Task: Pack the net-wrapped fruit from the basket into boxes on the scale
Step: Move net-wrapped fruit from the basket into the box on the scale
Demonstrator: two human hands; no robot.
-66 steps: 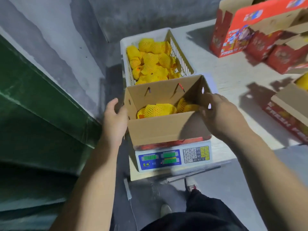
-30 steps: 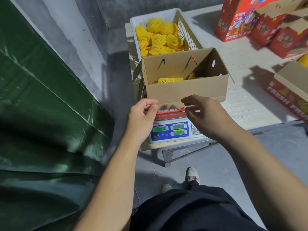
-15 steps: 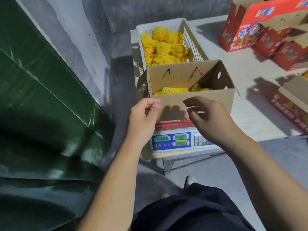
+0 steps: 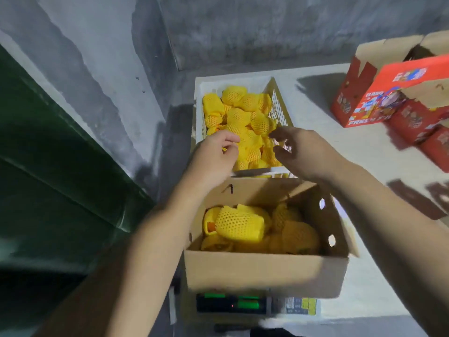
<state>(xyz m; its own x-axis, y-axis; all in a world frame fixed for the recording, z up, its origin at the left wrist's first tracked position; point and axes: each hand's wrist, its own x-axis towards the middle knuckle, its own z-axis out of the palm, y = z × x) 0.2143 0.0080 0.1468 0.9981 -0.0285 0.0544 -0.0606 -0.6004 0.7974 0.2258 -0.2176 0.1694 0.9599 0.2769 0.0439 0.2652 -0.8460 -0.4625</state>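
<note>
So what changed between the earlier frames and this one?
Both hands left the near wall of the box and reached forward over the basket. The left hand curls over the netted fruit; the right hand is spread, holding nothing. The box stays on the scale, partly filled.

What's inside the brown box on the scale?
The brown box holds yellow net-wrapped fruit, piled along its bottom. How many lie underneath cannot be seen, since the top ones and the near wall cover them.

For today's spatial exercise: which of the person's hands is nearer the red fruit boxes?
Right. The right hand is over the basket's side facing the red fruit boxes; the left hand is over its far side.
</note>
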